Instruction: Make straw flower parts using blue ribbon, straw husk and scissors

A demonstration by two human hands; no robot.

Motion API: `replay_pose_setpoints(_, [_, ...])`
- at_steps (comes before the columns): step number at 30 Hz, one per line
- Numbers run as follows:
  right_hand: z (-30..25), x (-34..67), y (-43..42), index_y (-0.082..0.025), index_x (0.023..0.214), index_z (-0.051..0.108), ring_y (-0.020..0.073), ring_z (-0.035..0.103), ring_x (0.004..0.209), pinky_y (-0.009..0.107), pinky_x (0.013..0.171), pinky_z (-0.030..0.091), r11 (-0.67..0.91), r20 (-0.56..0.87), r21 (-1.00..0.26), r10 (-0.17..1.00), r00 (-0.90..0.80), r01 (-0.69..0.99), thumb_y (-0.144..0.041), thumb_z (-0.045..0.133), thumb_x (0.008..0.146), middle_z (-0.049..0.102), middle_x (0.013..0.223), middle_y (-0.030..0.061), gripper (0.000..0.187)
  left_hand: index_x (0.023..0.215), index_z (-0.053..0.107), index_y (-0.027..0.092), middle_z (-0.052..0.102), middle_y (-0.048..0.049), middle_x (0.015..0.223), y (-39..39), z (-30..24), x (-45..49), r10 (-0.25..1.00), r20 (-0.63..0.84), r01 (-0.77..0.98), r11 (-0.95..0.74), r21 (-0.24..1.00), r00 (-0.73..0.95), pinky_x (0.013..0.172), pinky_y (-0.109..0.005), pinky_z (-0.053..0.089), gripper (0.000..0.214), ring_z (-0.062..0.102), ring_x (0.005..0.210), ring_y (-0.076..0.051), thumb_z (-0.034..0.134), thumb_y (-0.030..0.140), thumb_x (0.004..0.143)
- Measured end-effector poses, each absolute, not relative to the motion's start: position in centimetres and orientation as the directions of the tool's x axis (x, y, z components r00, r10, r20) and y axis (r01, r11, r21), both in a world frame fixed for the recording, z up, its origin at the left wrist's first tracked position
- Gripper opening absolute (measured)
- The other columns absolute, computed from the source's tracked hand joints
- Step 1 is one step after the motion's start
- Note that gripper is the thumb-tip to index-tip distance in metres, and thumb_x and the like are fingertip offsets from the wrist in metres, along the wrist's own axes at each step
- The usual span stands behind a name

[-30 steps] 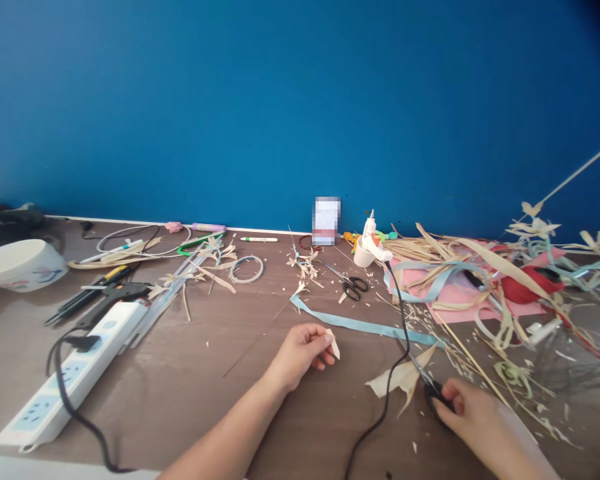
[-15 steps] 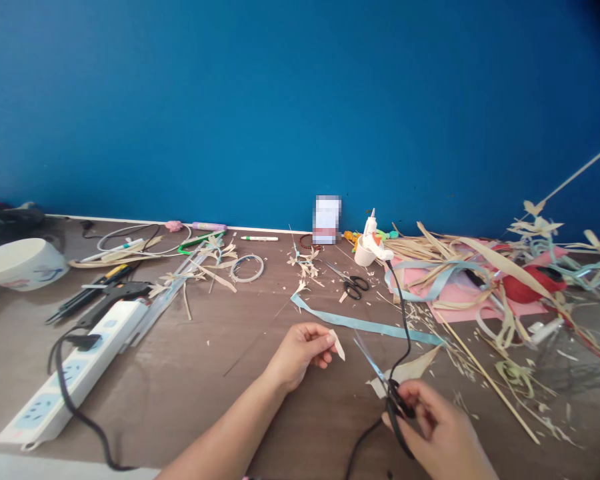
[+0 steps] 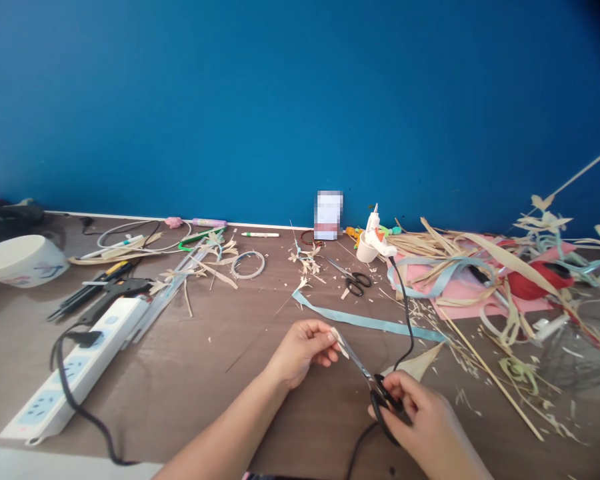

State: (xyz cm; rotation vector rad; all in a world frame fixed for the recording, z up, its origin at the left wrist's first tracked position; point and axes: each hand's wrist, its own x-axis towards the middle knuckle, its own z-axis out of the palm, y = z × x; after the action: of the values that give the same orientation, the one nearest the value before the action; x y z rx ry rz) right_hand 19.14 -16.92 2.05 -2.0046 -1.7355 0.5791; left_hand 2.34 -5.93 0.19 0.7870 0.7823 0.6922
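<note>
Between thumb and fingers, my left hand (image 3: 305,352) pinches a small cream strip of husk (image 3: 341,343). My right hand (image 3: 420,417) grips black-handled scissors (image 3: 363,370) by their loops. Their blades reach up and left to the strip and overlap it; whether they have cut into it I cannot tell. Just beyond the right hand lies a larger pale husk piece (image 3: 420,363), partly covered by the hand and scissors. A light blue ribbon (image 3: 360,321) stretches across the table beyond both hands.
A second pair of scissors (image 3: 356,281) lies farther back. The white glue gun (image 3: 374,233) rests in a cup, its black cord (image 3: 406,313) trailing near my right hand. A power strip (image 3: 75,373) and bowl (image 3: 23,261) are left; husk strips (image 3: 445,250) pile up right.
The scissors in my right hand have moved left and their blades have come together onto the husk strip. My left hand stays nearly in place.
</note>
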Motion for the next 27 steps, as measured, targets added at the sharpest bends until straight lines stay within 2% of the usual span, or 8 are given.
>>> replay_pose_setpoints(5, [2.39,19.11,-16.75,-0.021,0.066,0.054,0.0081,0.034,0.040,0.018,0.041,0.031,-0.113,-0.006,-0.550,0.991,0.131,0.827,-0.029,0.055,0.063,0.048,0.047,-0.0060,0.009,0.065,0.057,0.010,0.062,-0.0034,0.059,-5.94,0.29,2.39,0.770,-0.352,-0.222,0.528,0.820,0.533,0.043,-0.016,0.041,0.028,0.054,0.046,-0.007,0.070,0.034,0.059])
replay_pose_setpoints(17, [2.24,19.49,-16.74,-0.020,0.068,0.053,0.0098,0.043,0.045,0.018,0.045,0.034,-0.161,-0.136,-0.556,0.985,0.103,0.815,-0.031,0.052,0.067,0.052,0.052,-0.0043,0.011,0.063,0.057,0.010,0.063,-0.0040,0.060,-5.91,0.25,2.35,0.763,-0.343,-0.230,0.532,0.815,0.548,0.043,-0.015,0.042,0.027,0.055,0.047,-0.007,0.069,0.033,0.060])
replay_pose_setpoints(27, [2.00,19.76,-16.84,-0.020,0.066,0.048,0.0096,0.039,0.046,0.018,0.045,0.032,-0.186,-0.190,-0.561,0.977,0.093,0.807,-0.031,0.048,0.069,0.044,0.051,-0.0059,0.011,0.062,0.058,0.010,0.063,-0.0043,0.060,-5.91,0.25,2.31,0.753,-0.337,-0.218,0.530,0.820,0.565,0.044,-0.015,0.043,0.026,0.056,0.047,-0.007,0.068,0.034,0.061])
